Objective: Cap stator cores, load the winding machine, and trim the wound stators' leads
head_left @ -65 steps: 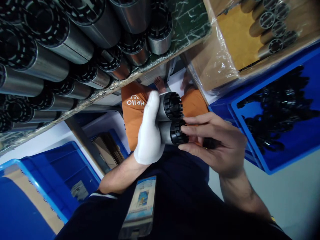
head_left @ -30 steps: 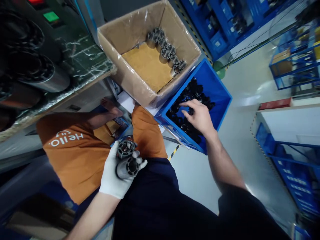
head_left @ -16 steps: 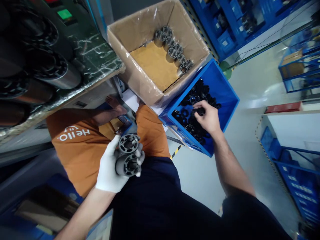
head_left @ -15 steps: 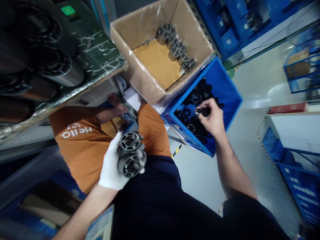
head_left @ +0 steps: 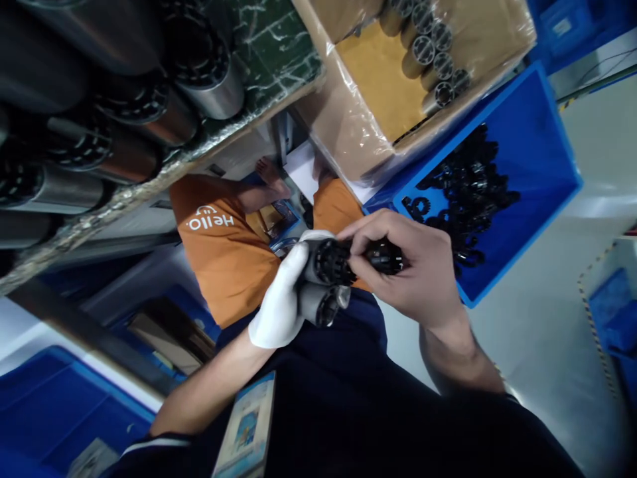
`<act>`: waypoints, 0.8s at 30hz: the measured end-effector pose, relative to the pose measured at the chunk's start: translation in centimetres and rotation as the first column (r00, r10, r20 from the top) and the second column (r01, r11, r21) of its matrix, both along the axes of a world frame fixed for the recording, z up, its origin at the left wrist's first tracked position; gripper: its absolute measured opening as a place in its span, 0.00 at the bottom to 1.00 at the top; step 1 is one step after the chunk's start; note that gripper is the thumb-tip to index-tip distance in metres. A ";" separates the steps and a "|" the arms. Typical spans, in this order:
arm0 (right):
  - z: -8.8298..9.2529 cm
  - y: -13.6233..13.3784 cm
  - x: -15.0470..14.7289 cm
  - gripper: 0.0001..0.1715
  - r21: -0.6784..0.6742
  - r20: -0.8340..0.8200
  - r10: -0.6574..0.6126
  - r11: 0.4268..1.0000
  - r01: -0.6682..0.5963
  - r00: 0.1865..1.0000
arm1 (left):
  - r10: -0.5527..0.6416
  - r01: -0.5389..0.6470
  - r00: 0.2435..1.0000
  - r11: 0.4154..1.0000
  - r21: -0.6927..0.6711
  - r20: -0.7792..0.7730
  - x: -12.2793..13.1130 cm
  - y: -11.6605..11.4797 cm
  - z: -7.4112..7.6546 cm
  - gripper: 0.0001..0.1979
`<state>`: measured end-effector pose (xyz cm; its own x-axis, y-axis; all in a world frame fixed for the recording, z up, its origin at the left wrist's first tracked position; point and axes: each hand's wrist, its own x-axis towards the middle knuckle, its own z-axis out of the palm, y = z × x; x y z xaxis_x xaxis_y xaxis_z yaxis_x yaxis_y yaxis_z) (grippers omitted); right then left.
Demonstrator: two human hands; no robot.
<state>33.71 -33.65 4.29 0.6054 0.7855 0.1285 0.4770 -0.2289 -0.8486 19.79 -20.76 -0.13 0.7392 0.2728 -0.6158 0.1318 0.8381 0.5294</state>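
Note:
My left hand (head_left: 281, 302), in a white glove, is closed around two grey metal cylinders (head_left: 309, 303) held side by side. A black toothed plastic ring (head_left: 332, 261) sits at the open end of the upper one. My bare right hand (head_left: 423, 269) touches that ring with its fingertips. More black plastic rings (head_left: 385, 255) are tucked in its curled fingers, partly hidden. Just beyond my right hand, a blue bin (head_left: 557, 133) holds a heap of black plastic parts (head_left: 470, 186).
A plastic-lined cardboard box (head_left: 343, 126) contains several metal cylinders (head_left: 423, 50) on a brown sheet. Large metal cylinders (head_left: 213, 89) stand on a green-topped bench (head_left: 279, 46) at upper left. Orange cloth (head_left: 223, 259) covers legs. Another blue bin (head_left: 60, 411) is at lower left.
My right hand has left the blue bin with black rings and come to the cylinders. My left hand has moved up and right, tilting the cylinders toward it. The view has shifted.

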 end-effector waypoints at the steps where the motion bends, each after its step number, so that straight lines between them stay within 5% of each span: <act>1: 0.2 0.4 -0.1 0.16 0.025 0.005 0.002 1.000 -0.002 1.000 | 0.006 -0.007 1.000 0.998 0.059 0.017 -0.3 0.1 0.3 0.20; 10: 0.3 1.5 -2.1 0.18 0.225 0.070 -0.082 0.972 0.064 0.994 | 0.061 -0.091 0.991 0.962 0.259 0.122 -1.6 1.1 1.8 0.20; 18: -0.1 2.1 -3.4 0.18 0.303 0.145 -0.199 0.941 0.148 0.969 | -0.083 -0.067 0.950 0.887 0.456 0.301 -2.7 1.5 -0.9 0.19; 24: -0.6 2.9 -4.9 0.14 0.297 0.087 -0.314 0.914 0.276 0.945 | -0.124 -0.038 0.938 0.892 0.451 0.324 -3.3 1.6 -1.3 0.19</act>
<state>28.78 -30.77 3.67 0.7673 0.4947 0.4081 0.5342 -0.1407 -0.8336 16.54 -19.13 -1.43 0.8952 0.4197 -0.1498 -0.0905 0.5005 0.8610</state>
